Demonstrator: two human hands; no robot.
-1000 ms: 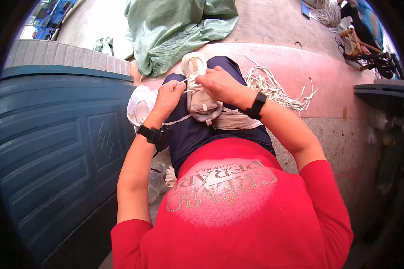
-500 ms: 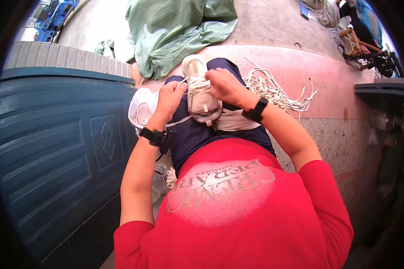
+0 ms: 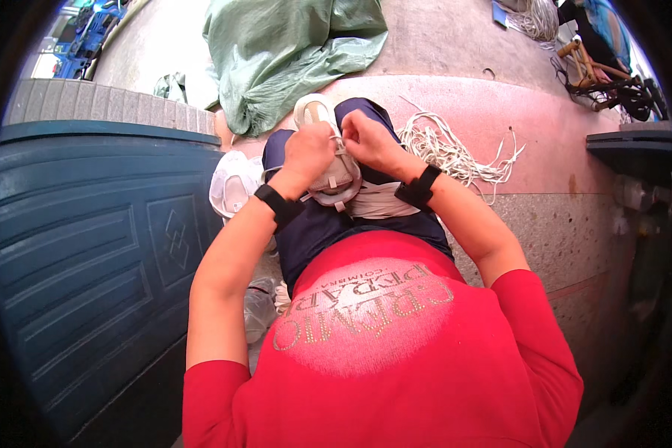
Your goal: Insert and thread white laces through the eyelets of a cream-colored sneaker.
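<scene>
Once apart, hands (image 3: 310, 155) nearer at shoe (image 3: 331, 178)

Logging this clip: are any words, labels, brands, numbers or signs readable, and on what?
Red shirt: grey-gold lettering in several lines across the front, upside down here; legible, but I don't copy the wording.
Beige shoe: no text can be made out.
Elsewhere: nothing legible.

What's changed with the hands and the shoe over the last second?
The left hand has moved rightward, from beside the shoe to over it, close to the right hand. Whether it still grips a lace is hidden. The shoe stays on the lap; the lace pile lies on the floor as before.
</scene>
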